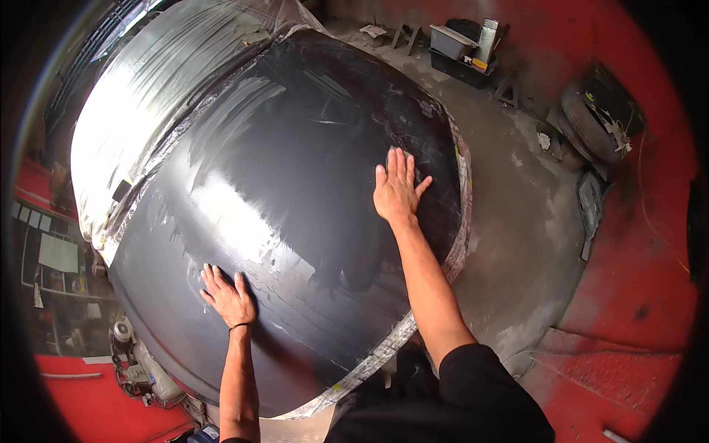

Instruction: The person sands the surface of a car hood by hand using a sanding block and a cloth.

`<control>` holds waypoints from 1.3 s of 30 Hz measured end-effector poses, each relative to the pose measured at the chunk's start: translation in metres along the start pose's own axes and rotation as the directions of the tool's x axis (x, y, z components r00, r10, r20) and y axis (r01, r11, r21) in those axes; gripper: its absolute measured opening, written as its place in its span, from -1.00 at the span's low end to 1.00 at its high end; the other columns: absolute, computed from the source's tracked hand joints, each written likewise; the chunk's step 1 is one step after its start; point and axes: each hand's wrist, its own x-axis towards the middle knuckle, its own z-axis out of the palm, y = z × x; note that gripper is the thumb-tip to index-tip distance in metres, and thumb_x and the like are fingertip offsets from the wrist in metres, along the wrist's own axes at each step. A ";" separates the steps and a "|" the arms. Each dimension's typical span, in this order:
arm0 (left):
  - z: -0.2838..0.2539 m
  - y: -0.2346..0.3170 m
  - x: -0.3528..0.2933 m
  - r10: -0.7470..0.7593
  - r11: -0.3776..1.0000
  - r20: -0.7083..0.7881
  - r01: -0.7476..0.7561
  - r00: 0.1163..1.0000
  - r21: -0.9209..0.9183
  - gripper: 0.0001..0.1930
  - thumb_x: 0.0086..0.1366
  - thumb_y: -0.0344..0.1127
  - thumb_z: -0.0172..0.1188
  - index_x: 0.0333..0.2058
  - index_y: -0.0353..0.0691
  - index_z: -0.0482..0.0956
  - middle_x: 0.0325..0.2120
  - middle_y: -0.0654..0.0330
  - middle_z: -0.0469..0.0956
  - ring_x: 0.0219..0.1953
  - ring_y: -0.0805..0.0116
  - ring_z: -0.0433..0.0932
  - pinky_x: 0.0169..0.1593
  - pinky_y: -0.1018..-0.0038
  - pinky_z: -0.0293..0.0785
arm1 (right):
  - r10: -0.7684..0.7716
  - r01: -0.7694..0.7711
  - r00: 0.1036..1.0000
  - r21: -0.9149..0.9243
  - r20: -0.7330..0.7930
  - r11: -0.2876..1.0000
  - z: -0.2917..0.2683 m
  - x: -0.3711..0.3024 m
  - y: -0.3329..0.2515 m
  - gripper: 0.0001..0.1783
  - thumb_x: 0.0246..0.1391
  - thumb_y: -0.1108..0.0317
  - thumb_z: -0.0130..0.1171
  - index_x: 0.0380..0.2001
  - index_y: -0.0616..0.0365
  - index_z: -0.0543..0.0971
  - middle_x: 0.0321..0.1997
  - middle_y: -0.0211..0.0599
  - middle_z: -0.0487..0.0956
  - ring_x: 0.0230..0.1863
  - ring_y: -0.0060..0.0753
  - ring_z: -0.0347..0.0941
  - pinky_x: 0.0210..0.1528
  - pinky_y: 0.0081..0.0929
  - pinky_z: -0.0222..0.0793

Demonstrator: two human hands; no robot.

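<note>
A wide, dark grey car hood (317, 199) fills the middle of the head view, its surface wet and streaked with shiny patches. My left hand (230, 299) rests flat on the near left part, fingers apart, a dark band round the wrist. Farther off, close to the hood's right edge, my right hand (399, 188) lies palm down with its fingers stretched and thumb out. A small greyish edge shows by its fingertips; I cannot make out what it is. Whatever lies beneath both palms is hidden.
Clear plastic film (140, 111) covers the car beyond the hood, and masking film (464, 184) lines its right edge. A compressor (151, 376) stands at lower left. Grey and black bins (461, 55) and a tire (587, 122) sit along the red wall (650, 244).
</note>
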 end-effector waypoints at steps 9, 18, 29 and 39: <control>-0.007 -0.003 -0.001 -0.010 0.997 -0.001 0.010 1.000 0.079 -0.24 0.63 0.06 0.02 0.55 -0.38 0.16 0.67 -0.07 0.02 0.73 -0.01 -0.14 0.68 -0.15 -0.36 | 0.243 -0.240 0.968 0.063 -0.059 0.969 0.008 -0.046 0.020 -0.19 0.66 -0.12 -0.41 0.74 0.08 -0.12 0.85 -0.25 -0.17 0.83 -0.05 -0.36 0.67 0.59 -0.62; -0.002 -0.005 -0.003 -0.016 1.000 0.004 0.016 1.000 0.013 -0.25 0.61 -0.01 0.05 0.55 -0.41 0.15 0.66 -0.09 0.02 0.72 -0.07 -0.15 0.68 -0.18 -0.37 | 0.048 -0.047 0.998 0.052 -0.029 0.998 -0.004 -0.026 0.043 -0.25 0.67 -0.11 -0.40 0.73 -0.06 -0.01 0.83 -0.40 -0.03 0.83 -0.18 -0.26 0.71 0.52 -0.50; -0.003 0.002 0.001 0.006 1.000 -0.012 -0.006 1.000 0.017 -0.26 0.59 0.00 0.05 0.51 -0.45 0.21 0.66 -0.09 0.03 0.72 -0.06 -0.15 0.68 -0.20 -0.36 | -0.016 0.016 0.997 0.001 -0.072 1.000 -0.007 0.013 0.017 -0.23 0.67 -0.10 -0.37 0.72 0.07 0.02 0.84 -0.23 -0.05 0.82 0.01 -0.22 0.65 0.65 -0.52; -0.017 -0.006 0.000 -0.046 0.998 0.041 0.045 0.998 0.041 -0.27 0.61 -0.03 0.01 0.53 -0.44 0.19 0.67 -0.09 -0.01 0.73 -0.05 -0.17 0.69 -0.16 -0.41 | -0.618 0.621 0.782 -0.023 0.078 0.783 0.036 -0.126 -0.063 -0.24 0.63 -0.17 -0.23 0.69 -0.06 0.16 0.81 -0.47 0.05 0.82 -0.13 -0.21 0.66 0.69 -0.54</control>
